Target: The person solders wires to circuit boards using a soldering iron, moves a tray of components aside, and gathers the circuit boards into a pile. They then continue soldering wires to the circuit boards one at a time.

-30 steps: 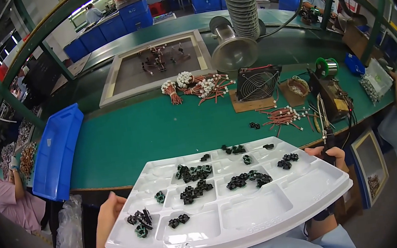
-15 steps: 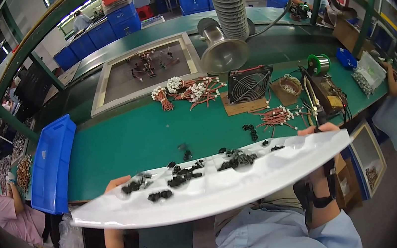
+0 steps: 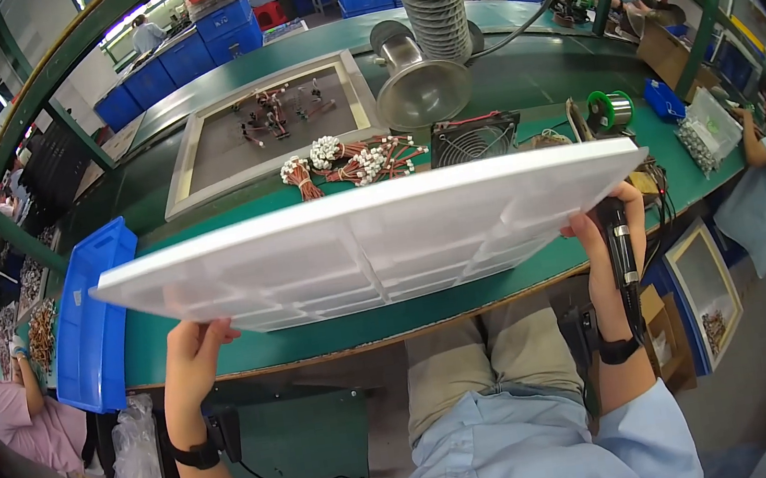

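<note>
A wide white plastic tray (image 3: 382, 229) is tilted steeply up in front of me over the bench, a ribbed face toward me. My left hand (image 3: 193, 351) grips its lower left edge, thumb and fingers closed on it. At its right end my right hand (image 3: 600, 235) pinches the edge. A black-handled, pen-like tool with a metal band (image 3: 618, 242) lies across that same hand, its cable running down by the wrist. The small black parts seen on the tray earlier are hidden from view now.
Bundles of red-brown wires with white connectors (image 3: 358, 160), a fan (image 3: 474, 139) and a solder spool (image 3: 611, 110) sit behind the tray. A blue bin (image 3: 96, 320) stands at left. A funnel-shaped exhaust duct (image 3: 422, 94) hangs over the bench. Co-workers sit left and right.
The tray has risen and tipped from nearly level, its loaded side turning out of sight and its ribbed face toward me. Both hands still hold it.
</note>
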